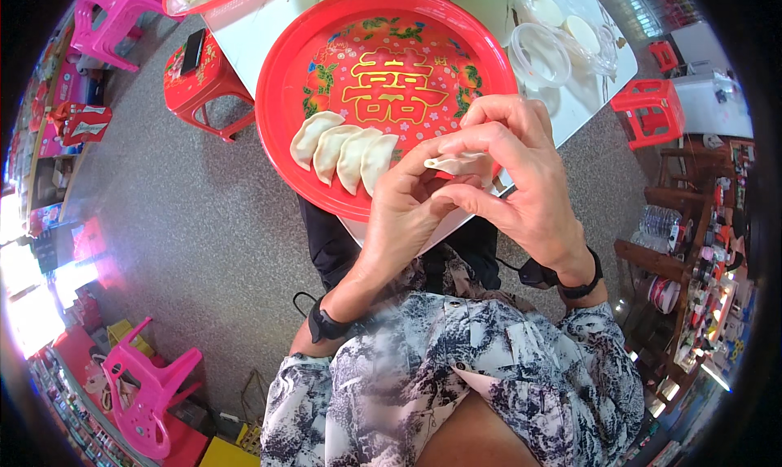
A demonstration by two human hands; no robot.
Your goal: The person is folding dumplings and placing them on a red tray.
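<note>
Excess pinching pressure may split the pale, folded dough dumpling [456, 165], held between the fingers [489, 136] of the left hand [406, 197] and right hand [538, 186] above the round red patterned tray's [281, 80] near edge.

The left hand [403, 192] and right hand [525, 170] together pinch a dumpling [458, 165] near the edge of a red tray [391, 84], where four more dumplings [352, 157] lie in a row.
</note>
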